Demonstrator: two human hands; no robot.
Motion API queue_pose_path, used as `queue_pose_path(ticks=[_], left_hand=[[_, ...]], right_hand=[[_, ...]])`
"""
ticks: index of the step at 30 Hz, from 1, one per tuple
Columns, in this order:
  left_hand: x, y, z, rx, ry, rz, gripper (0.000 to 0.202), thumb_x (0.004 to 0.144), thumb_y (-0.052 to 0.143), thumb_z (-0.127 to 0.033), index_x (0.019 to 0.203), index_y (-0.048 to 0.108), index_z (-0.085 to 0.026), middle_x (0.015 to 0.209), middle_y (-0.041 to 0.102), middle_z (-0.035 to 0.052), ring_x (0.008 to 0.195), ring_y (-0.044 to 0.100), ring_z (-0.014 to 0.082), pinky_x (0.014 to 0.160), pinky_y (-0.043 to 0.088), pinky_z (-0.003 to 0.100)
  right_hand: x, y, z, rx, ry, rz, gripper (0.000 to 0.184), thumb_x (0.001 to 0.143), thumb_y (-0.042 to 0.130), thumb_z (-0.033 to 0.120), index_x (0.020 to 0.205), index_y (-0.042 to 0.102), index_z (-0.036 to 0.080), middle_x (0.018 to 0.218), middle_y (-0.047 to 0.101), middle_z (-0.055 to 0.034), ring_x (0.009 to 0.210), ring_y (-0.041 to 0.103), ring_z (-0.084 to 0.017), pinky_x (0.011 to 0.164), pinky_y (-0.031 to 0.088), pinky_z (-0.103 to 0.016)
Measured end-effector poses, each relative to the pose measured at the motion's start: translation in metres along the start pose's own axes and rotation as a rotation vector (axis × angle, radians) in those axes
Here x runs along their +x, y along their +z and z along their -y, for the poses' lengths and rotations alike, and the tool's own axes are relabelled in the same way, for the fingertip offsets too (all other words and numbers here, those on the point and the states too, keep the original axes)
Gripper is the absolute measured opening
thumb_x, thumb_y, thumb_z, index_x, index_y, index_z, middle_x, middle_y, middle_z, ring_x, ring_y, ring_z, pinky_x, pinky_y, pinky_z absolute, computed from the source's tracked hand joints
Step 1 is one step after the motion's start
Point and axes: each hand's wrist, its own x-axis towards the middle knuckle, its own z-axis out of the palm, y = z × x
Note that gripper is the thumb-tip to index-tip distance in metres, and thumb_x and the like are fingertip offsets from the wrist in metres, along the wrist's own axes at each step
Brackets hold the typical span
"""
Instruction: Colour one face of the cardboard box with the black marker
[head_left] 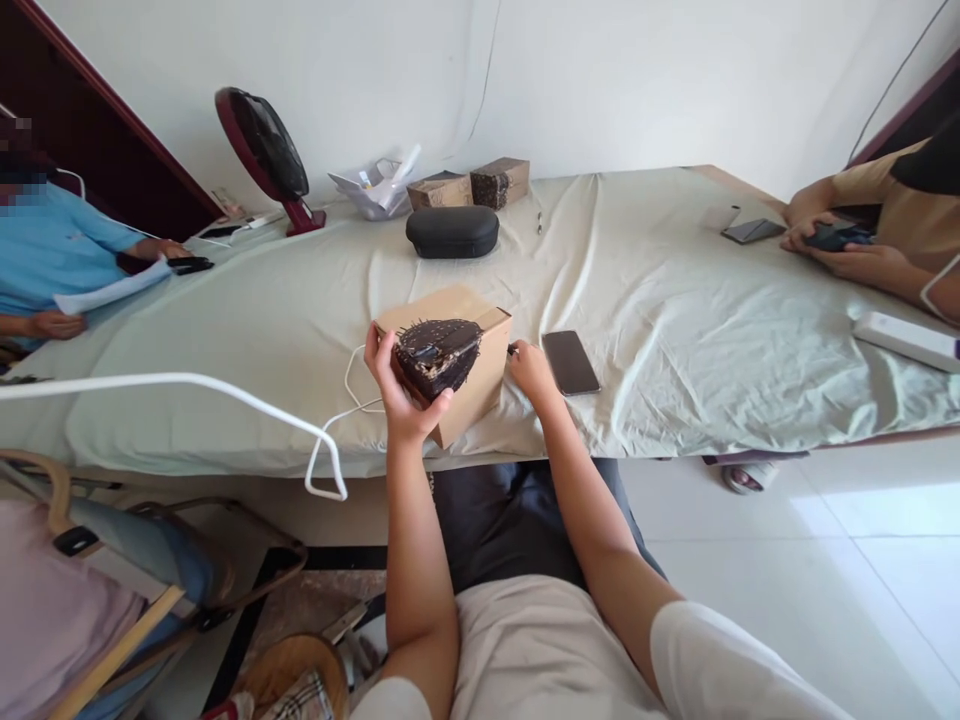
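Note:
A tan cardboard box (480, 375) stands tilted toward me near the table's front edge. A dark, glossy, bristly-edged patch (439, 350) covers its near left corner; I cannot tell whether it is on the surface or a separate piece. My left hand (401, 390) grips the box there, fingers up its left side and thumb across the front, framing the patch. Beside the box's right face, my right hand (534, 370) is closed around a small black item (513, 349), mostly hidden by the fingers. A dark phone (571, 362) lies just right of that hand.
Behind the box lie a black case (452, 232), two small cardboard boxes (501, 183), a clear plastic basket (377, 195) and a fan (270, 155). A white cable (225, 385) crosses at left. People sit at both ends; one's hands (832, 245) hold a dark device.

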Motion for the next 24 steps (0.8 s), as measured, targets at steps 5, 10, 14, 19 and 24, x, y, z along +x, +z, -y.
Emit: queue_pose_path(ticks=[5,10,14,19,24], left_hand=[[-0.003,-0.002,0.009,-0.009,-0.003,0.019,0.102,0.081,0.073,-0.075,0.164,0.029,-0.035,0.173,0.022,0.0138,0.166,0.019,0.0423,0.134,0.023,0.062],[-0.004,-0.002,0.010,0.019,-0.029,0.033,0.103,0.081,0.070,-0.080,0.164,0.027,-0.035,0.173,0.019,0.0143,0.167,0.017,0.0423,0.134,0.023,0.063],[-0.006,0.003,0.012,0.011,-0.029,0.034,0.106,0.080,0.069,-0.082,0.164,0.024,-0.035,0.173,0.016,0.0148,0.166,0.021,0.0424,0.133,0.025,0.062],[-0.005,0.008,0.016,-0.026,-0.036,0.037,0.108,0.078,0.073,-0.079,0.163,0.026,-0.034,0.174,0.016,0.0148,0.164,0.025,0.0429,0.134,0.025,0.061],[-0.006,0.010,0.018,-0.047,-0.043,0.055,0.110,0.077,0.074,-0.079,0.164,0.025,-0.034,0.175,0.017,0.0147,0.163,0.029,0.0419,0.132,0.029,0.060]], right_hand=[[0.007,0.004,-0.010,0.103,-0.028,-0.045,0.023,0.104,0.049,0.024,0.111,0.068,0.014,0.114,0.076,-0.0211,0.108,0.069,-0.032,0.090,0.049,-0.036],[0.014,0.003,-0.025,0.246,-0.070,-0.094,0.023,0.105,0.046,0.032,0.104,0.066,0.020,0.094,0.073,-0.0099,0.090,0.067,-0.025,0.082,0.048,-0.033],[0.018,0.002,-0.034,0.541,-0.070,-0.130,0.034,0.106,0.041,0.051,0.111,0.061,0.024,0.069,0.056,0.0031,0.059,0.052,-0.016,0.060,0.042,-0.027],[0.018,0.000,-0.035,0.990,-0.071,-0.068,0.045,0.095,0.057,0.069,0.107,0.058,0.026,0.059,0.035,0.0105,0.045,0.027,-0.010,0.044,0.021,-0.024],[0.017,-0.004,-0.034,1.200,-0.192,-0.018,0.029,0.094,0.067,0.051,0.101,0.056,0.025,0.068,0.043,0.0077,0.054,0.041,-0.009,0.051,0.036,-0.023]])
